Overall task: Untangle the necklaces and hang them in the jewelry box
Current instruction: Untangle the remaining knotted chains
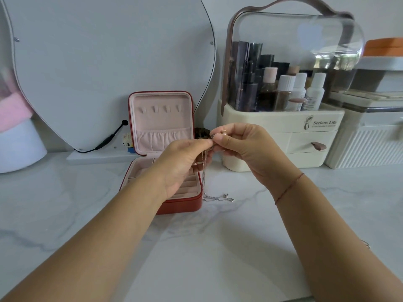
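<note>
Pinching necklaces (214,198), left hand (185,164), right hand (246,144), both curled

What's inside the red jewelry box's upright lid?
Four hooks, all bare, above a gathered pink pocket. The pocket's contents are hidden; the left hand covers its lower right corner.

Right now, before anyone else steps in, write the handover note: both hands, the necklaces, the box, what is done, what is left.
Left hand: pinches the tangled necklaces.
Right hand: pinches the same tangle, by a rose-gold piece.
Necklaces: held up beside the open jewelry box; a silver tail trails on the table.
Done: box open; its lid hooks are bare, nothing hung.
Left: finish untangling, then hang each chain.
</note>
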`<control>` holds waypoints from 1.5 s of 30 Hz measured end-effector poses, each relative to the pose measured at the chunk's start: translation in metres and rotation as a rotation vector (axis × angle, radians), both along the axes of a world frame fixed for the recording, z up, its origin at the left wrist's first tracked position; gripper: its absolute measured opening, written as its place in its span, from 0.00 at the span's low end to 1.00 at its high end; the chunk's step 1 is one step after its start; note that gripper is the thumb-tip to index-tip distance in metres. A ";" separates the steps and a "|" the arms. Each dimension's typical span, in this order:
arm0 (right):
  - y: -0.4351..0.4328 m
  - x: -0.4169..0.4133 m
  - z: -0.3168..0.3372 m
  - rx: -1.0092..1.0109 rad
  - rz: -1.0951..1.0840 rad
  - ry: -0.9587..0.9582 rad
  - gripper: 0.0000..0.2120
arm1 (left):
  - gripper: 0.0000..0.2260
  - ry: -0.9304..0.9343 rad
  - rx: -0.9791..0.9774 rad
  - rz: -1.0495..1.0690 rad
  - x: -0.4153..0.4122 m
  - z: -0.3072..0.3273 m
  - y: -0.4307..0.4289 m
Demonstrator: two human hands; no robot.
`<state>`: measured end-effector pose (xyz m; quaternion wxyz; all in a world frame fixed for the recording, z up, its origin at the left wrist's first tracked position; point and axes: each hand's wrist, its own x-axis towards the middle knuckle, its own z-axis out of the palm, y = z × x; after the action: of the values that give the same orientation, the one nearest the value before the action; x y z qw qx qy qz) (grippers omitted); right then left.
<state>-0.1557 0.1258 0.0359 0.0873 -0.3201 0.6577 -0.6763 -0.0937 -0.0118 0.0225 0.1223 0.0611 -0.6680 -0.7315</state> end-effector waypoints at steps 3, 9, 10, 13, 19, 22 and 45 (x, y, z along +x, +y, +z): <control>0.002 -0.003 0.000 -0.047 -0.020 -0.079 0.04 | 0.08 0.005 0.057 -0.049 0.001 0.001 -0.001; 0.001 -0.004 0.000 -0.143 0.165 -0.369 0.06 | 0.06 -0.003 0.064 -0.055 0.000 0.001 -0.001; 0.000 -0.004 -0.001 -0.147 0.190 -0.402 0.06 | 0.06 0.002 0.057 -0.055 -0.001 0.001 -0.001; -0.003 -0.005 -0.004 -0.135 0.254 -0.457 0.06 | 0.07 0.024 0.023 -0.097 -0.001 -0.001 0.000; -0.002 -0.005 -0.003 -0.094 0.291 -0.422 0.08 | 0.07 0.008 0.141 -0.173 -0.002 -0.003 0.002; -0.003 -0.004 -0.003 -0.102 0.282 -0.422 0.10 | 0.06 -0.003 0.197 -0.189 -0.003 -0.001 0.000; 0.022 -0.023 0.002 0.022 -0.491 -0.040 0.08 | 0.12 0.029 0.438 0.036 -0.003 0.003 -0.027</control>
<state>-0.1785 0.1477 0.0380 -0.0633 -0.1366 0.7211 -0.6763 -0.0965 -0.0389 0.0255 0.1286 0.0877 -0.4902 -0.8576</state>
